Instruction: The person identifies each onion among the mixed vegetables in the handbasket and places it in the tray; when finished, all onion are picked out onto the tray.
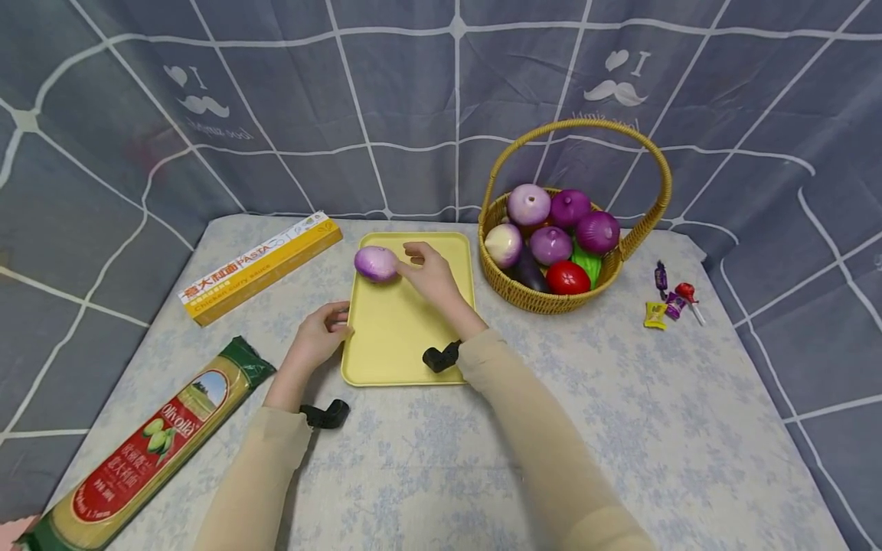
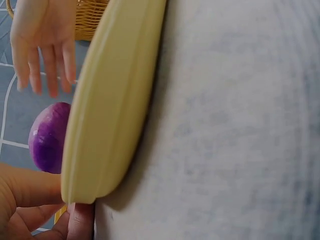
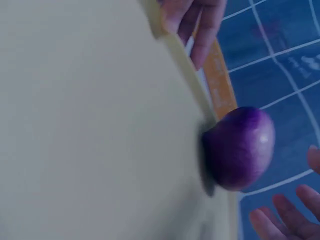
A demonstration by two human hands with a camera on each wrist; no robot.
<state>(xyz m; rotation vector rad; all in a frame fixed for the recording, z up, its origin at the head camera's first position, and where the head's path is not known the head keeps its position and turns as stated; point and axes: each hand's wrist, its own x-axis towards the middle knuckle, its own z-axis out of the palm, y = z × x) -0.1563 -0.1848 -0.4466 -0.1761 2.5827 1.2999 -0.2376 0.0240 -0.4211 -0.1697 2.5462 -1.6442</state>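
Observation:
A yellow tray [image 1: 413, 337] lies mid-table. On its far left corner rests a purple onion [image 1: 376, 263], which also shows in the left wrist view as the onion [image 2: 47, 137] and in the right wrist view as the onion [image 3: 242, 147]. My right hand [image 1: 416, 264] hovers just right of it with fingers straight and spread; the fingers [image 2: 45, 65] stand a small gap away from the onion. My left hand [image 1: 336, 325] grips the tray's left rim [image 2: 105, 110], thumb above and fingers [image 3: 192, 27] curled at the edge.
A wicker basket [image 1: 513, 295] with several onions, a tomato and green and dark vegetables stands right of the tray. Wrapped candies [image 1: 670, 300] lie further right. A yellow pasta box [image 1: 258, 268] and a spaghetti packet [image 1: 151, 451] lie left. A grey cloth backdrop encloses the table.

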